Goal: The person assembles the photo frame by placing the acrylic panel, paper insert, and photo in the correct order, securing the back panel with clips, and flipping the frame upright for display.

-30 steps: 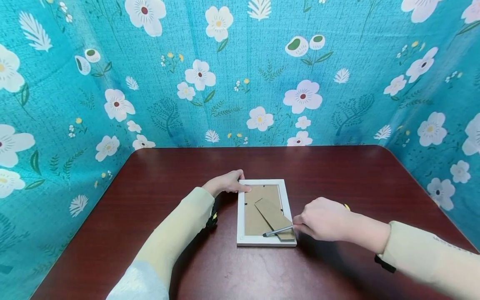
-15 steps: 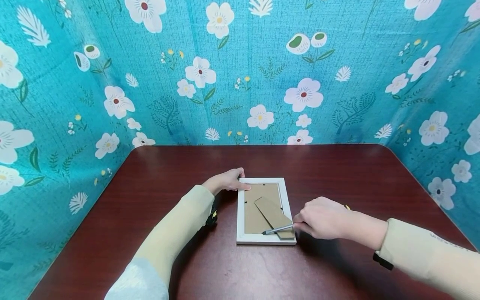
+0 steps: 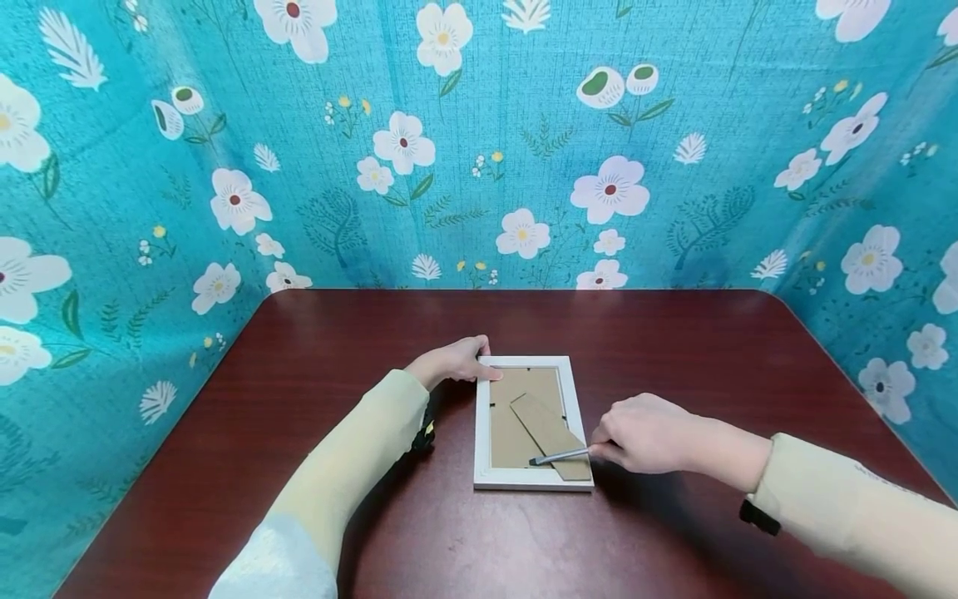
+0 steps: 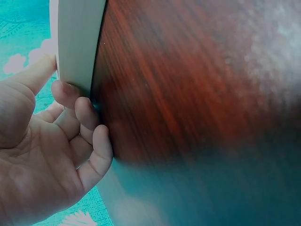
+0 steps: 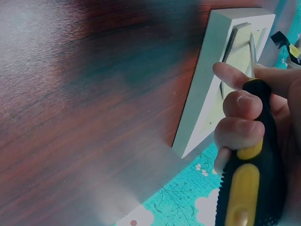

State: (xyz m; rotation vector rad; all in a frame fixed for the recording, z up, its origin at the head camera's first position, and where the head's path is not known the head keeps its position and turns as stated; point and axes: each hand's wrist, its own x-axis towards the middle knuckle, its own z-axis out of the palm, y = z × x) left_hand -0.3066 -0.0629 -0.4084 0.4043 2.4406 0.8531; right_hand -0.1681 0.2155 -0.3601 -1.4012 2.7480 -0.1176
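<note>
A white picture frame (image 3: 533, 423) lay face down just below the middle of the head view on the dark red tabletop (image 3: 674, 349), its long axis running away from the person, the brown backing and its stand flap (image 3: 550, 424) turned up. The right hand (image 3: 647, 434) sat just to the right of the frame's lower right corner, fingers (image 5: 240, 106) curled tight round the black-and-yellow handle of a screwdriver (image 5: 249, 188). The metal shaft (image 3: 559, 456) reached leftward and slightly down across the frame's right rail, lying crosswise to the frame's long axis, with its tip over the lower part of the backing beside the flap. So the work point lay to the left of the gripping fingers, near the frame's lower edge, and the right hand was plainly the nearer one. The left hand (image 3: 451, 363) was at the opposite, upper left corner, thumb and fingertips pinching the frame's edge there, as the left wrist view showed (image 4: 77, 42).
</note>
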